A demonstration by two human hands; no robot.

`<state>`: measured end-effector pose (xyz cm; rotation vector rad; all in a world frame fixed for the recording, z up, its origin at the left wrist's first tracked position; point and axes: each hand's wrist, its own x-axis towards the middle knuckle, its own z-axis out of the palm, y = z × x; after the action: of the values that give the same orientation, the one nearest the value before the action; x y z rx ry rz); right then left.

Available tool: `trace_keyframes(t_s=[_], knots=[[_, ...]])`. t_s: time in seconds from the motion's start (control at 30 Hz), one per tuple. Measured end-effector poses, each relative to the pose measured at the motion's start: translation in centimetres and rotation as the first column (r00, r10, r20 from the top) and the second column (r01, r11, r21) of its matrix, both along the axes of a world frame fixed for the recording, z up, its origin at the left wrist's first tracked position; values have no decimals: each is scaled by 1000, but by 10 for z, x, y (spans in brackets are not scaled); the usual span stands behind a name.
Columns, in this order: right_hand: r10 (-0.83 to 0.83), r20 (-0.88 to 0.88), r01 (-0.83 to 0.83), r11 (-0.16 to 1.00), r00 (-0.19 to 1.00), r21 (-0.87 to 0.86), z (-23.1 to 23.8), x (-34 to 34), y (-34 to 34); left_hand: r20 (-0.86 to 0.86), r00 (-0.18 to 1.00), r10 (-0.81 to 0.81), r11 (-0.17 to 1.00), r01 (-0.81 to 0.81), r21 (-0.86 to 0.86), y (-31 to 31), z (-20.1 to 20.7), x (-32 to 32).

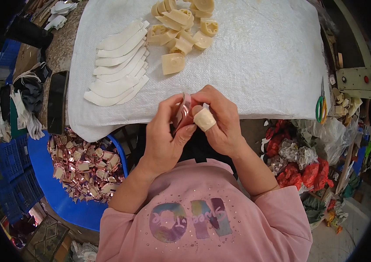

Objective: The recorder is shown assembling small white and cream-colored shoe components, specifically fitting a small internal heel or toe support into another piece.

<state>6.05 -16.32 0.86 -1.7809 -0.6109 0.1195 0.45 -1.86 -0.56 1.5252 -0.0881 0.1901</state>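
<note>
My left hand [162, 133] and my right hand [224, 115] meet in front of me at the near edge of the covered table. Between them they grip a shiny rose-pink piece [183, 114], which looks like a shoe heel wrapped in metallic material; the fingers hide part of it. Cream tape [204, 119] is wound around my right thumb. Beyond my hands lies a loose pile of beige plastic shoe heels [173, 63]. To their left, curved white strips [114, 82] lie overlapping in a fanned row.
A white woven sheet [255, 65] covers the table. At its left edge lies a dark phone [57, 102]. Below that, a blue basin [78, 214] holds many rose-pink pieces [85, 166]. Green-and-orange-handled scissors [321, 109] hang at the right edge, above red plastic bags [310, 174].
</note>
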Motion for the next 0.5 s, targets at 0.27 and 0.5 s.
trace_keyframes(t_s=[0.27,0.5], knots=[[303,-634,-70,928,711,366,-7,19,-5,93,996,-14,906,-26,423,17,17,2],[190,-47,-189,981,981,39,-7,11,-4,127,991,37,906,-87,414,8,13,2]])
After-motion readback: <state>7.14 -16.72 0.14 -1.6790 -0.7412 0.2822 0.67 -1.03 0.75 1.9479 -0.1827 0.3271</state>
